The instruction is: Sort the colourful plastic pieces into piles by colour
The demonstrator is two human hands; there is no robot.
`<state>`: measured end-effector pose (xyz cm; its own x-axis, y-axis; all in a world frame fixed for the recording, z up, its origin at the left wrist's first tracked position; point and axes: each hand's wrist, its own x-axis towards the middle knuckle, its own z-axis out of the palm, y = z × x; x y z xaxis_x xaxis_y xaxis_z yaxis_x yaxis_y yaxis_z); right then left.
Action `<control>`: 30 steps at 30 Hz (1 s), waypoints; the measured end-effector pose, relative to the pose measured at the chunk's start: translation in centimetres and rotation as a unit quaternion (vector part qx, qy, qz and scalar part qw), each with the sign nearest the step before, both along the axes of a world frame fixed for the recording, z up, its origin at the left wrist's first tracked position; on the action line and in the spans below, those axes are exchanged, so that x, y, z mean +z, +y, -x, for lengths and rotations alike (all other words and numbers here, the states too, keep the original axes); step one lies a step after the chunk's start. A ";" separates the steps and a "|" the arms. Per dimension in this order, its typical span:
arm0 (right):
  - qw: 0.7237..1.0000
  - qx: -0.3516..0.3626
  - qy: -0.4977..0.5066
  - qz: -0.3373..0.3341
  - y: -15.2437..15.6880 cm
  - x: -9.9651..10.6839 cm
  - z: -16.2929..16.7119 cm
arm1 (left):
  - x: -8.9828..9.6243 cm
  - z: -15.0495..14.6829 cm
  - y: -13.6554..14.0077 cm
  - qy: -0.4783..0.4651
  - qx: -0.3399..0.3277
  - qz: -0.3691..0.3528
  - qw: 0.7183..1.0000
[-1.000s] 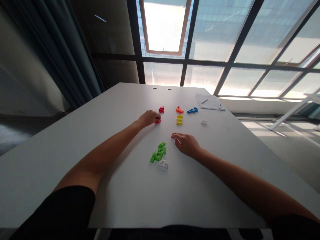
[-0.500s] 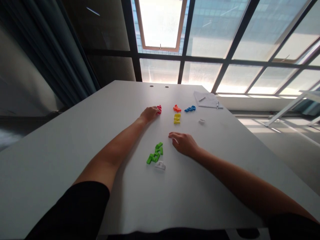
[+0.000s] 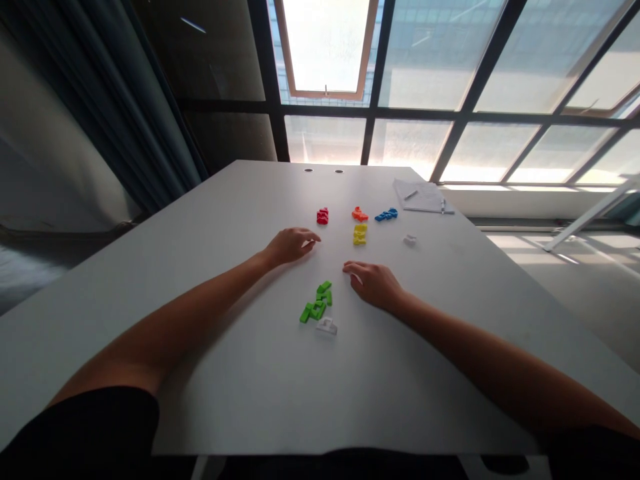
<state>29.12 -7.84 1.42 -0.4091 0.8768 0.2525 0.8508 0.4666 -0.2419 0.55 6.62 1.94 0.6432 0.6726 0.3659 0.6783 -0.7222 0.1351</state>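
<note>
My left hand (image 3: 291, 245) is open over the white table (image 3: 240, 393), a little nearer to me than a small cluster of red blocks (image 3: 323, 215), and holds nothing. Resting low on the tabletop, my right hand (image 3: 374, 283) has its fingers stretched out and apart, with nothing in them. Between my forearms lies a loose group of green blocks (image 3: 316, 307), with a clear or white piece (image 3: 327, 325) beside it. Beyond my right hand are yellow blocks (image 3: 359, 235), orange blocks (image 3: 359, 214) and blue blocks (image 3: 387, 215).
Another whitish piece (image 3: 409, 239) lies right of the yellow blocks. Paper sheets (image 3: 423, 197) with pens on them are at the table's far right corner. Two round holes are near the far edge. Windows (image 3: 415, 140) stand behind, and a dark curtain (image 3: 100, 100) hangs at left.
My left hand has let go of the red blocks and drawn back toward me and slightly left. The red blocks stay where they were. My right hand has barely moved.
</note>
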 end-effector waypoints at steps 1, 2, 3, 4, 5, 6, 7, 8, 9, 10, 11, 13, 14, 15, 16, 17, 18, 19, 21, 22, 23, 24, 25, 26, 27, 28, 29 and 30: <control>1.000 -0.001 -0.002 0.000 0.0 0.0 0.0 | -0.4 0.4 -1.1 -0.021 -0.019 0.010 1.000; 1.000 -0.002 -0.004 0.001 0.0 0.1 0.1 | -0.8 0.8 -2.1 -0.040 -0.038 0.017 0.998; 1.000 -0.002 -0.007 0.002 0.0 0.1 0.1 | -1.3 1.0 -3.0 -0.049 -0.055 0.018 0.997; 1.000 -0.002 -0.009 0.003 0.1 0.2 0.1 | -1.6 1.2 -3.6 -0.050 -0.062 0.015 0.997; 1.000 -0.001 -0.011 0.004 0.1 0.2 0.1 | -1.9 1.3 -4.1 -0.049 -0.059 0.013 0.997; 1.000 -0.001 -0.012 0.005 0.1 0.2 0.0 | -2.1 1.3 -4.3 -0.048 -0.054 0.009 0.997; 1.000 -0.001 -0.013 0.005 0.1 0.2 0.0 | -2.1 1.2 -4.4 -0.049 -0.049 0.006 0.998; 1.000 -0.001 -0.015 0.005 0.1 0.2 0.0 | -1.9 1.2 -4.5 -0.055 -0.053 0.007 0.997; 1.000 -0.002 -0.017 0.005 0.1 0.2 -0.1 | -1.7 1.1 -4.6 -0.066 -0.070 0.011 0.995; 1.000 -0.001 -0.020 0.004 0.1 0.2 -0.1 | -1.3 1.0 -4.8 -0.083 -0.096 0.018 0.992; 1.000 0.000 -0.022 0.003 0.1 0.2 -0.1 | -0.9 1.0 -5.1 -0.108 -0.128 0.027 0.986; 1.000 0.002 -0.024 0.002 0.0 0.2 -0.1 | -0.1 0.7 -6.2 -0.165 -0.185 0.050 0.968; 1.000 0.003 -0.023 0.002 0.0 0.3 -0.1 | 0.3 0.6 -6.8 -0.190 -0.204 0.060 0.959; 1.000 0.003 -0.023 0.002 -0.1 0.3 -0.1 | 0.6 0.4 -7.4 -0.197 -0.222 0.074 0.952; 1.000 0.003 -0.021 0.002 -0.1 0.3 0.0 | 0.9 0.3 -8.1 -0.185 -0.246 0.087 0.947; 1.000 0.003 -0.020 0.003 -0.1 0.3 0.0 | 1.2 0.1 -8.6 -0.160 -0.269 0.101 0.944; 1.000 0.004 -0.018 0.003 -0.1 0.4 0.0 | 1.3 0.0 -9.0 -0.129 -0.285 0.114 0.943; 1.000 0.005 -0.016 0.004 -0.1 0.4 0.0 | 1.5 -0.1 -9.2 -0.100 -0.291 0.128 0.943; 1.000 0.006 -0.012 0.005 -0.2 0.5 0.0 | 1.5 -0.1 -9.2 -0.064 -0.266 0.150 0.950; 1.000 0.006 -0.011 0.005 -0.2 0.6 0.0 | 1.4 -0.1 -8.9 -0.055 -0.243 0.158 0.956; 1.000 0.006 -0.009 0.006 -0.2 0.6 0.0 | 1.3 0.1 -8.6 -0.050 -0.217 0.161 0.961; 1.000 0.006 -0.008 0.006 -0.2 0.6 0.0 | 1.1 0.2 -8.1 -0.048 -0.194 0.158 0.967; 1.000 0.006 -0.007 0.006 -0.2 0.6 0.0 | 0.9 0.3 -7.6 -0.048 -0.172 0.151 0.972; 1.000 0.006 -0.007 0.006 -0.2 0.5 0.0 | 0.7 0.4 -6.9 -0.048 -0.151 0.140 0.977; 1.000 0.006 -0.006 0.006 -0.2 0.5 0.0 | 0.5 0.5 -6.2 -0.049 -0.131 0.129 0.982; 1.000 0.007 -0.005 0.005 -0.1 0.5 0.0 | 0.3 0.5 -5.4 -0.050 -0.109 0.116 0.986; 1.000 0.007 -0.005 0.004 -0.1 0.4 0.0 | 0.1 0.5 -4.6 -0.048 -0.086 0.102 0.990; 1.000 0.008 -0.005 0.003 -0.1 0.4 0.0 | -0.1 0.5 -3.7 -0.045 -0.061 0.088 0.993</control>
<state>29.09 -7.90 1.80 -0.4246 0.8720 0.2435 0.8458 0.4780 -0.2370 0.03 2.89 1.89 0.6939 0.6506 0.3086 0.5667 -0.7578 0.3233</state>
